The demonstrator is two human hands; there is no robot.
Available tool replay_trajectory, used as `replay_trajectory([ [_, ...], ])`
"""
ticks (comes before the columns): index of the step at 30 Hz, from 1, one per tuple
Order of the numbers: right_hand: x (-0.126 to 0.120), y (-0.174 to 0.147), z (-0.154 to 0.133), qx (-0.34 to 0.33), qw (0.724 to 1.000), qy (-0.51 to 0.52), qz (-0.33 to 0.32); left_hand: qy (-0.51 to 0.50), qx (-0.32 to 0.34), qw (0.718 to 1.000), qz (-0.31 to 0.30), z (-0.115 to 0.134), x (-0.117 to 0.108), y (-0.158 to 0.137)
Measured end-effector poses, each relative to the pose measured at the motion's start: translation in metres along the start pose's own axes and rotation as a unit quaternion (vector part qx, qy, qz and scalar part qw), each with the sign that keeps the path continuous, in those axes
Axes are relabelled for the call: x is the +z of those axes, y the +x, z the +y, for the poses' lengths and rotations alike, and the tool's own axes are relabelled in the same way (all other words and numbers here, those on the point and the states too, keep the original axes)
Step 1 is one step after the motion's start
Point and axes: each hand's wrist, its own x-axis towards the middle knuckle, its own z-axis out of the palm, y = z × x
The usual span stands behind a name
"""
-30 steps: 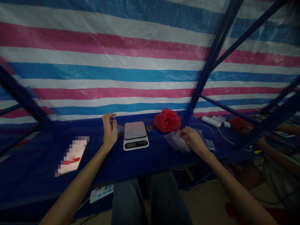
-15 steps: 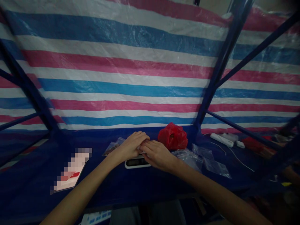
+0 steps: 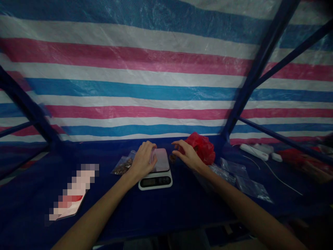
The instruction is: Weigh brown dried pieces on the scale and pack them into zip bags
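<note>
A white kitchen scale [image 3: 161, 162] with a dark display panel lies in front of me. My left hand [image 3: 144, 158] is at the left side of its plate, fingers curved and thumb apart, with nothing visible in its grasp. To the right of the scale, my right hand [image 3: 186, 154] has its thumb and fingers spread, also holding nothing that I can see. Small brown pieces [image 3: 172, 158] lie below its fingertips. Left of my left hand is a clear plastic bag [image 3: 122, 166] with brownish contents, partly hidden by the hand. Behind my right hand sits a red plastic bag [image 3: 204, 147].
Several clear plastic bags [image 3: 253, 187] lie on the blue table [image 3: 166, 215] at the right. Beyond them are a white power strip [image 3: 253, 152] and a cable. A phone-like object [image 3: 74, 203], partly pixelated, lies at the left. Blue metal posts [image 3: 241, 90] and striped sheeting [image 3: 140, 83] stand behind.
My hands were together over the scale and have moved apart, the right one rightward. The scale's plate and the brown pieces now show. The view has tilted slightly down.
</note>
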Motion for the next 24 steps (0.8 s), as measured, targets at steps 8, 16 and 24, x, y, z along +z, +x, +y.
replay_trajectory([
  [8, 0.02, -0.005, 0.016, 0.077, 0.992, -0.031, -0.099, -0.052, -0.022, 0.997, 0.051, 0.006, -0.003, -0.011],
  [16, 0.018, -0.004, 0.017, 0.077, 0.995, -0.008, -0.062, -0.047, -0.069, 0.996, 0.031, 0.01, -0.002, -0.011],
  [24, 0.03, -0.013, -0.017, 0.031, 0.976, 0.214, -0.012, -0.037, -0.082, 0.996, 0.005, 0.022, 0.002, -0.012],
])
